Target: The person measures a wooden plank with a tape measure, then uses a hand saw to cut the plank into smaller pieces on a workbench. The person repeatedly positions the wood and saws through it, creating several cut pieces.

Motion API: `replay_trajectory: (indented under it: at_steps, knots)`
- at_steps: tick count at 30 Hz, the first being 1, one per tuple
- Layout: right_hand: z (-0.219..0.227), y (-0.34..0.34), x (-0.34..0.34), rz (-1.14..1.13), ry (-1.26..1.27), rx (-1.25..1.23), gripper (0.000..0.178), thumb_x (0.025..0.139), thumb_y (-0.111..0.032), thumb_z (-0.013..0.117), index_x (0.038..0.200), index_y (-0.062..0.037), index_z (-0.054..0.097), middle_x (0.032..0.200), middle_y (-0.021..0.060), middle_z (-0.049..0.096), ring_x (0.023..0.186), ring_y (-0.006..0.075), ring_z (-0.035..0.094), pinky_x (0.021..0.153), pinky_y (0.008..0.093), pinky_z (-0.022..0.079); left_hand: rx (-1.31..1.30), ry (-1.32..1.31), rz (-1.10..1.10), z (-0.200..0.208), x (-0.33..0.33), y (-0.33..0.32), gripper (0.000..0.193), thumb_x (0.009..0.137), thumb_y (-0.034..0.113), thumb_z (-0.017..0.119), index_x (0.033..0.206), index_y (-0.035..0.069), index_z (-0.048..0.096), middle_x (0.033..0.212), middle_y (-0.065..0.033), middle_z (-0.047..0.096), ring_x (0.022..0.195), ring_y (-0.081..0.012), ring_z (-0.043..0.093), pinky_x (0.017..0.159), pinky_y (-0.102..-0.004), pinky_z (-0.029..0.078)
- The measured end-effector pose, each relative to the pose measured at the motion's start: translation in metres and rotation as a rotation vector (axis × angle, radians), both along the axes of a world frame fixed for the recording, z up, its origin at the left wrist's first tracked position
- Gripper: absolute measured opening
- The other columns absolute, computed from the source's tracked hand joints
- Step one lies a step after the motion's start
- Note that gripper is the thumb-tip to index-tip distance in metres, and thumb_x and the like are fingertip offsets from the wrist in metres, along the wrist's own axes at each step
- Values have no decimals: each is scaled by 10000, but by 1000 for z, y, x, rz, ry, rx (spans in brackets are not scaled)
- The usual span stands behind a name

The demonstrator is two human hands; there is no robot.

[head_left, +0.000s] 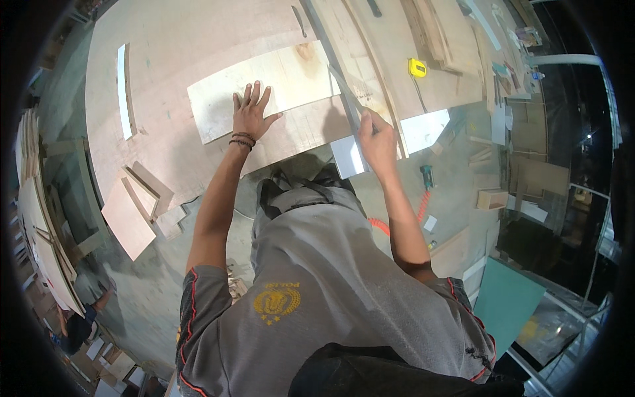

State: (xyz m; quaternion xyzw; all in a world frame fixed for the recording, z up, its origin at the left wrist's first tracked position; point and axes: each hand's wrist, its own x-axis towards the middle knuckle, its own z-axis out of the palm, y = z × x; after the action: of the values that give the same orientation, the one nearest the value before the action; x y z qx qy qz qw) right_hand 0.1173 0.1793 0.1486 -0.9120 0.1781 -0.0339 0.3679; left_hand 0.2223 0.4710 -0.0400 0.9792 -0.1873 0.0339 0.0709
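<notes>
A pale plywood board (291, 79) lies on the large wooden worktable (178, 40). My left hand (250, 114) is pressed flat on it near its front edge, fingers spread. My right hand (378, 140) is closed around the near end of a long, flat grey metal tool (345, 85) that looks like a file. Its far end reaches the board's right edge, and it seems to touch there. Part of the tool is hidden inside my fist.
A yellow tape measure (417, 67) and wood planks (436, 36) lie to the right. A white strip (124, 92) is on the left. Pink-faced panels (131, 215) lean at the front-left corner. A teal air tool (426, 176) with a red coiled hose sits below. Another person (78, 329) is far left.
</notes>
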Motion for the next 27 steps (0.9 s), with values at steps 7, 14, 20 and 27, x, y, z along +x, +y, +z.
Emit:
replay_trajectory:
  at_steps: [7, 14, 20, 27]
  knots:
    - [2, 10, 30, 42, -42, -25, 342, 1045, -284, 541, 1149, -37, 753, 943, 296, 722, 925, 495, 696, 798, 512, 553, 32, 50, 16, 6, 29, 3, 878, 915, 696, 610, 1614, 210, 396, 1709, -147, 285, 1572, -380, 260, 1225, -687, 218]
    - [8, 18, 56, -3, -32, 2, 356, 1047, -310, 531, 1146, -48, 750, 895, 295, 710, 892, 498, 692, 789, 527, 540, 6, 69, 18, 6, 51, 7, 879, 912, 691, 618, 1614, 209, 397, 1714, -140, 273, 1581, -368, 239, 1235, -687, 197]
    - [13, 19, 74, -7, 5, -1, 368, 1048, -325, 524, 1127, -50, 754, 865, 287, 710, 878, 488, 694, 778, 529, 535, -29, -1, -7, 2, 64, 11, 879, 909, 670, 637, 1606, 188, 408, 1689, -169, 320, 1555, -394, 298, 1211, -692, 242]
    - [13, 26, 92, -7, 14, -43, 368, 1041, -331, 520, 1099, -62, 765, 877, 282, 719, 884, 491, 694, 798, 544, 534, -12, -2, -3, 2, 83, 16, 875, 908, 675, 638, 1607, 200, 409, 1692, -162, 319, 1555, -388, 298, 1211, -691, 247]
